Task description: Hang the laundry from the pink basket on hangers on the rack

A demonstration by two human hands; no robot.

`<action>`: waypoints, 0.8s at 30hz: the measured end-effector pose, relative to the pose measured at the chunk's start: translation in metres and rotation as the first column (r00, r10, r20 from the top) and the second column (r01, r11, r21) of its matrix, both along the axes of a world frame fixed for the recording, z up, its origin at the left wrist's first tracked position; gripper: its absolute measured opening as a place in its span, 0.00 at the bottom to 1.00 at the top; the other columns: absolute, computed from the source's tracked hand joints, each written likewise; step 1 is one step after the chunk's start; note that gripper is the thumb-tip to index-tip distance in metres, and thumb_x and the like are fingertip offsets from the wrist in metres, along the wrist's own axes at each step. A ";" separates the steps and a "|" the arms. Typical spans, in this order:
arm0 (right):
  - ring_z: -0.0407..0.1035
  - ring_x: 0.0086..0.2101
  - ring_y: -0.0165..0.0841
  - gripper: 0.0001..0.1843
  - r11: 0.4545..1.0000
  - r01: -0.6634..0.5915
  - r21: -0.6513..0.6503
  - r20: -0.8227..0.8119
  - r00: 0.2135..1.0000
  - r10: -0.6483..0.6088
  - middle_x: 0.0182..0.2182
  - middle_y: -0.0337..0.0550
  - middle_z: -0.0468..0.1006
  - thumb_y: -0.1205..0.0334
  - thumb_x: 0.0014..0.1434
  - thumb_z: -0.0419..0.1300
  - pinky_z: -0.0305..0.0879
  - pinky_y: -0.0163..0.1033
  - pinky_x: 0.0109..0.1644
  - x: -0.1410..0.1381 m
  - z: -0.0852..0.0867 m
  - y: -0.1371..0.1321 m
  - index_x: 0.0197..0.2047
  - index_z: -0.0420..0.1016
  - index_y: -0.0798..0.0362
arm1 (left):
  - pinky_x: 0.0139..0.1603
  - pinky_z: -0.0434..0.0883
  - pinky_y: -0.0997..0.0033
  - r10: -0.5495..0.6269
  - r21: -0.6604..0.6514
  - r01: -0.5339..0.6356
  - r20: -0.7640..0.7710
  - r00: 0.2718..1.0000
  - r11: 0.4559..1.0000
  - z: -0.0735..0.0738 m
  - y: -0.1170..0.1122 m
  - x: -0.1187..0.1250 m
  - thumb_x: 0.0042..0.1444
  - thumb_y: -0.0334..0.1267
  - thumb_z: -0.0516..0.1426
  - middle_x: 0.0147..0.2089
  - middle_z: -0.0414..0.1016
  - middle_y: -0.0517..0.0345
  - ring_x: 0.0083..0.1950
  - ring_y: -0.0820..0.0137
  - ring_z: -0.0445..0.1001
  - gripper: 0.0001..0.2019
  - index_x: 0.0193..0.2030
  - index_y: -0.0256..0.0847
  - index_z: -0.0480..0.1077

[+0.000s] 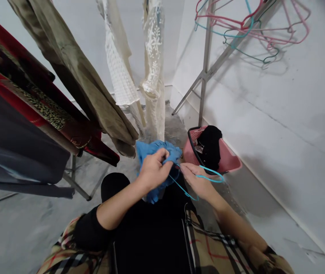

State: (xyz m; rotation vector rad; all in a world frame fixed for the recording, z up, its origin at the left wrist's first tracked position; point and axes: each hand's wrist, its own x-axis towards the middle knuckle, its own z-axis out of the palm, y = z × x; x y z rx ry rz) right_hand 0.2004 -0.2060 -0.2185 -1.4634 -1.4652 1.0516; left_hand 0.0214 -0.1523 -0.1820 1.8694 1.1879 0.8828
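Note:
A crumpled blue garment (148, 150) hangs in front of my knees, bunched up under my left hand (156, 170). The thumb and fingers of that hand are closed on its cloth. My right hand (196, 180) is closed around a light blue wire clothes hanger (218, 180). One end of the hanger sticks out to the right past my fingers, while another part (183, 190) loops below the cloth between my hands. Part of the hanger seems to lie inside the garment; the cloth hides how far it reaches.
Trousers (76, 76), red patterned clothing (36, 99) and white lace clothes (153, 49) hang at left and ahead. A pink basket (231, 161) with black cloth (210, 146) stands by the right wall. Pink, blue and green hangers (242, 26) hang on a metal rack (204, 74).

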 end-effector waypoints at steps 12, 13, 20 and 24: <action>0.69 0.27 0.31 0.18 0.951 -0.021 0.309 -0.001 1.000 0.022 0.25 0.41 0.77 0.47 0.58 0.59 0.67 0.37 0.34 0.018 0.047 0.039 0.32 0.81 0.52 | 0.42 0.65 0.67 0.099 0.572 0.438 -0.677 0.729 0.693 0.067 0.019 -0.036 0.65 0.39 0.49 0.36 0.76 0.55 0.38 0.67 0.72 0.13 0.48 0.42 0.74; 0.69 0.27 0.31 0.17 0.945 0.033 0.325 -0.033 0.999 -0.024 0.26 0.41 0.76 0.47 0.58 0.59 0.68 0.37 0.34 0.018 0.050 0.041 0.33 0.80 0.52 | 0.37 0.64 0.70 0.118 0.570 0.421 -0.680 0.723 0.706 0.070 0.018 -0.036 0.65 0.40 0.49 0.33 0.75 0.56 0.34 0.68 0.72 0.14 0.49 0.44 0.74; 0.65 0.30 0.27 0.09 0.498 0.600 0.626 -0.279 0.769 -0.575 0.30 0.38 0.70 0.55 0.60 0.59 0.66 0.35 0.36 0.008 0.001 0.027 0.34 0.71 0.52 | 0.27 0.59 0.74 0.362 0.685 0.149 -0.543 0.758 0.714 0.079 0.004 -0.046 0.64 0.42 0.54 0.37 0.77 0.61 0.35 0.71 0.75 0.13 0.53 0.55 0.73; 0.64 0.25 0.28 0.13 0.846 0.403 0.348 -0.094 0.913 -0.397 0.24 0.37 0.70 0.52 0.58 0.59 0.63 0.35 0.32 -0.012 -0.050 0.021 0.30 0.69 0.52 | 0.25 0.58 0.73 0.430 0.762 0.065 -0.431 0.793 0.644 0.084 -0.001 -0.047 0.62 0.42 0.56 0.37 0.78 0.63 0.34 0.72 0.75 0.13 0.53 0.54 0.74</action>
